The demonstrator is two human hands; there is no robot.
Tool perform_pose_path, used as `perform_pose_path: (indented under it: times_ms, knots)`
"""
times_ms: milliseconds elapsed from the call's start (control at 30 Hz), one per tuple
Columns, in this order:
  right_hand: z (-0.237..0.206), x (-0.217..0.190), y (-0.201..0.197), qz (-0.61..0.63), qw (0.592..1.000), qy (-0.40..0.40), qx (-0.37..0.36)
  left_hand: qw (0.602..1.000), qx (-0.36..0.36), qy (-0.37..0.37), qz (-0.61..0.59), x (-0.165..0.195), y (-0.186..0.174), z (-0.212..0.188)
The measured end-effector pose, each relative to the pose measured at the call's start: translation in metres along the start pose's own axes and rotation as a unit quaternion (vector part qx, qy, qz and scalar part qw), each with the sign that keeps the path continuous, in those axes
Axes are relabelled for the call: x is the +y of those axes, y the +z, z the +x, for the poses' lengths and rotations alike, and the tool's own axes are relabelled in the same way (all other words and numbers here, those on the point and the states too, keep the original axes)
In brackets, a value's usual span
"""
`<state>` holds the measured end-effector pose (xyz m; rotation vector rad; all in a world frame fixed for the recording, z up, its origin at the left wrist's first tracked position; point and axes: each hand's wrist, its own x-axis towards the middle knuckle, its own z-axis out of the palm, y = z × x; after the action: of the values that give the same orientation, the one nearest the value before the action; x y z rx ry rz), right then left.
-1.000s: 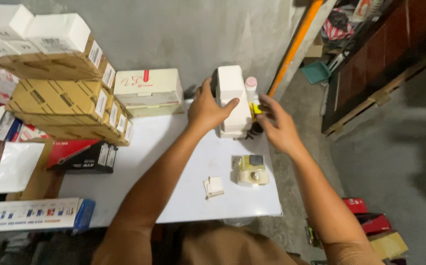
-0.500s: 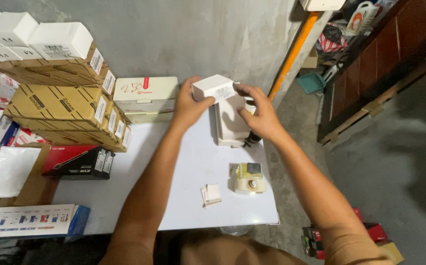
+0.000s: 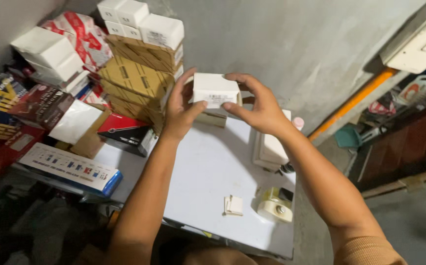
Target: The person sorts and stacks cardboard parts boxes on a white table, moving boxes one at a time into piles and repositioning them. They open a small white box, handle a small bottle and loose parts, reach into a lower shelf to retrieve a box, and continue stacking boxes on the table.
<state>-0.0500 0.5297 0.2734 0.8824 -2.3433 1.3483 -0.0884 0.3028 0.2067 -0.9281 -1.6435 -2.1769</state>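
While both hands [image 3: 223, 110] grip it, the white box [image 3: 215, 91] lies lengthwise left-to-right.

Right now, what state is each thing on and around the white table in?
small white box: closed, lifted off the table, held between both hands
left hand: gripping the box's left side
right hand: gripping its right side
stack of white boxes: closed, resting on the white table
tape roll: lying on the table
small folded card: lying flat
brown cartons: stacked, closed
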Motion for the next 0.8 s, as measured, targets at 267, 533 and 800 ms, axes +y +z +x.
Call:
perform_pose_path:
  times_ms: [267,533,800]
  knots:
    - [0.126,0.031,0.055,0.035,0.988,-0.082,0.125,0.978,0.167,0.062,0.103,0.02,-0.036,-0.035]
    - [0.201,0.047,0.085,-0.176,0.957,-0.106,0.205,0.979,0.178,-0.004,0.095,0.003,-0.05,-0.09]
    - [0.2,0.04,0.101,-0.24,0.943,-0.063,0.224,0.977,0.205,-0.009,0.06,0.004,-0.077,-0.101]
